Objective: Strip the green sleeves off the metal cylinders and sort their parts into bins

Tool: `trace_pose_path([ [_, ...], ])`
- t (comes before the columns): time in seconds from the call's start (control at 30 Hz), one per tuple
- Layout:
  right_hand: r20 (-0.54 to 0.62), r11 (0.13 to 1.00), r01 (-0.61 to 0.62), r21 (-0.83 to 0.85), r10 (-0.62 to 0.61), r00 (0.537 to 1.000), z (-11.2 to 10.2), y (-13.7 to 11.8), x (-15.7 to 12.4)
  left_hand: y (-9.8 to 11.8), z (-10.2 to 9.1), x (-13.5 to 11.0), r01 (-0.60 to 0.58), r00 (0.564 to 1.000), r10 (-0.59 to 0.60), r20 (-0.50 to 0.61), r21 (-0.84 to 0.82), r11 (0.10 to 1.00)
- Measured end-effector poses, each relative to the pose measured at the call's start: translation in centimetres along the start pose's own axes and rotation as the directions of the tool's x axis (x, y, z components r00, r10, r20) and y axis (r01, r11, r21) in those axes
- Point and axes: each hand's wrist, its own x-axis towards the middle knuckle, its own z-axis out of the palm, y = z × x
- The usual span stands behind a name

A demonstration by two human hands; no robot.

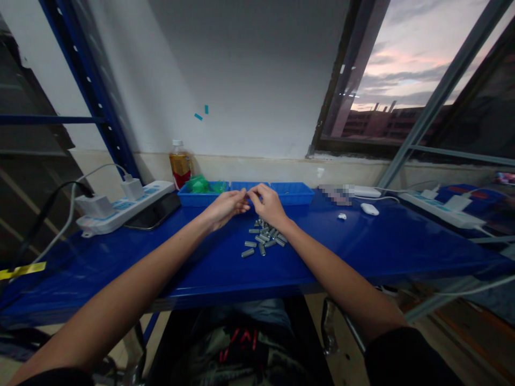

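My left hand point(227, 208) and my right hand point(267, 205) meet at the fingertips over the middle of the blue table, just in front of a blue divided tray point(292, 194). Both hands have curled, pinching fingers. Whatever is between them is too small to make out. Below and partly behind my right hand lies a loose pile of small silver metal cylinders point(262, 238), several of them spread toward me. Green plastic wrapping point(199, 185) fills the tray's left compartment; my hands cover part of the tray's front.
Left of the tray stand a bottle of amber drink point(181, 165), a dark phone point(154, 211) and a power strip point(124, 208) with chargers. To the right are a white earbud case point(369, 209), an earbud point(341, 216) and another power strip point(442, 210). Cables trail near both table ends.
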Motion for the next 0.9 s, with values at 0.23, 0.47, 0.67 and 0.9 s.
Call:
trace_pose_path([
  [0.23, -0.021, 0.981, -0.113, 0.16, 0.118, 0.993, 0.8, 0.2, 0.1, -0.2, -0.6, 0.3, -0.008, 1.0, 0.007, 0.007, 0.172, 0.985],
  [0.47, -0.219, 0.989, -0.138, 0.047, 0.144, 0.965, -1.7, 3.1, 1.4, -1.5, -0.8, 0.0, -0.292, 0.955, 0.153, 0.252, 0.725, 0.624],
  [0.67, -0.298, 0.857, -0.384, -0.345, 0.288, 0.91, -4.6, 9.3, 0.6, -1.7, -0.5, -0.5, -0.31, 0.951, 0.138, 0.278, 0.853, 0.421],
  [0.9, -0.188, 0.87, -0.308, -0.385, 0.252, 0.949, -2.3, 7.2, 0.5, -2.2, -0.6, -0.2, -0.418, 0.908, 0.128, 0.4, 0.837, 0.353],
])
